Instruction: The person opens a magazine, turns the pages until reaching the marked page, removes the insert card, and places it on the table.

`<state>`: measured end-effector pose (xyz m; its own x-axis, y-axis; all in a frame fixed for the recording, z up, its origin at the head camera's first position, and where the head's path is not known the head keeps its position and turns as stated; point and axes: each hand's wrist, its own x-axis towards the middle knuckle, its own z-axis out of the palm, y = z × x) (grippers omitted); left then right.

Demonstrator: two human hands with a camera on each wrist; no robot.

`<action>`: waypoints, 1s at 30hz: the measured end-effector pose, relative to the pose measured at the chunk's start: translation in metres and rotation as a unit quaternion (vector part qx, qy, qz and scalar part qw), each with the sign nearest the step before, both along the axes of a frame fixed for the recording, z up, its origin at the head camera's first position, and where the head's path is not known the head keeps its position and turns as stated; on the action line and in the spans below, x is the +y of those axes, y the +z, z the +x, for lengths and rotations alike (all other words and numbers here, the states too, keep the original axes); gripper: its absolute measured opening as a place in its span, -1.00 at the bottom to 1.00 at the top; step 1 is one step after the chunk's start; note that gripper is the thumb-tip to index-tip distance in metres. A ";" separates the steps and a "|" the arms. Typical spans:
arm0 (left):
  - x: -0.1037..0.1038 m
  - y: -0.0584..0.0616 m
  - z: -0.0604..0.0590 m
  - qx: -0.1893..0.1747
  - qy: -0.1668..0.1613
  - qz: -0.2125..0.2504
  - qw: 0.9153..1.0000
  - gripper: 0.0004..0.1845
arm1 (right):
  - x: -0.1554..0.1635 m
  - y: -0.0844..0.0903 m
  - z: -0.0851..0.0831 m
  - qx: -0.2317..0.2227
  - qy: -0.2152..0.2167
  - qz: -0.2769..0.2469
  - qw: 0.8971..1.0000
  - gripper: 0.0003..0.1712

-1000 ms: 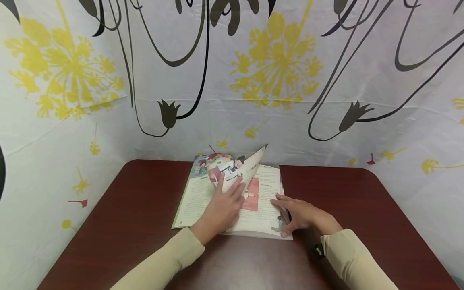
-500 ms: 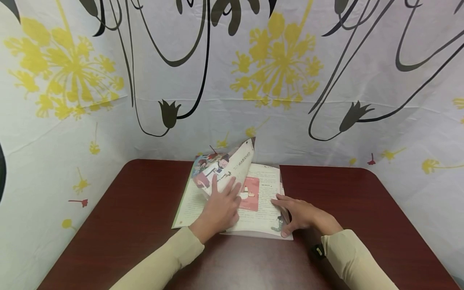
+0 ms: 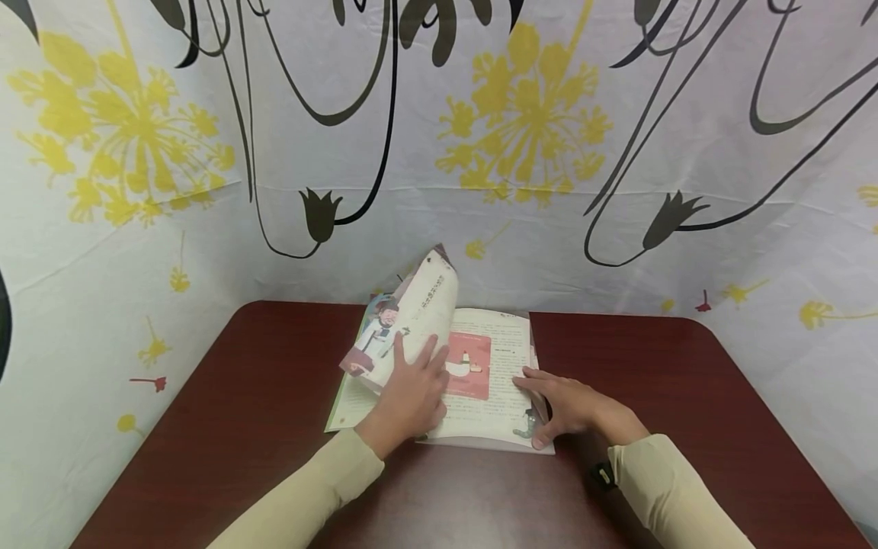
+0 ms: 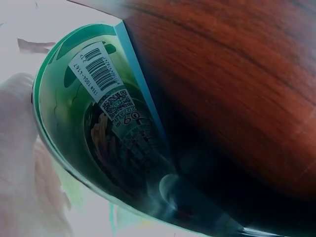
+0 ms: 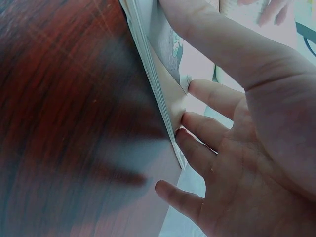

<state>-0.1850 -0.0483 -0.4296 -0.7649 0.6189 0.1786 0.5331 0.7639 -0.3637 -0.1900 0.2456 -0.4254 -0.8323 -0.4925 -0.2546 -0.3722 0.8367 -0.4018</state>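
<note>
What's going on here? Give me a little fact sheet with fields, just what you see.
Surface: dark red wooden table
Object: open magazine, lying flat
Left hand: straight fingers on a lifted, curling page
Right hand: fingers spread, resting on the magazine's right edge
Backdrop: white cloth with yellow and black flowers

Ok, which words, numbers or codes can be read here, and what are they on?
"ISSN 1004-4167", upside down and small, so uncertain: on the white barcode label of the magazine cover.
QR code below it: not decodable.
Large digits under that: too distorted.
Page text of the open magazine: too small.
</note>
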 end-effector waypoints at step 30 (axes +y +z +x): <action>-0.024 -0.009 -0.009 -0.208 0.080 0.193 0.955 -0.33 | 0.001 -0.003 -0.003 0.003 0.009 0.001 1.000 0.23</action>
<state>-0.1936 -0.0723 -0.4385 -0.8989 0.4371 0.0303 0.4351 0.8822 0.1801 -0.1934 0.2465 -0.4282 -0.8244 -0.5076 -0.2502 -0.3906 0.8303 -0.3977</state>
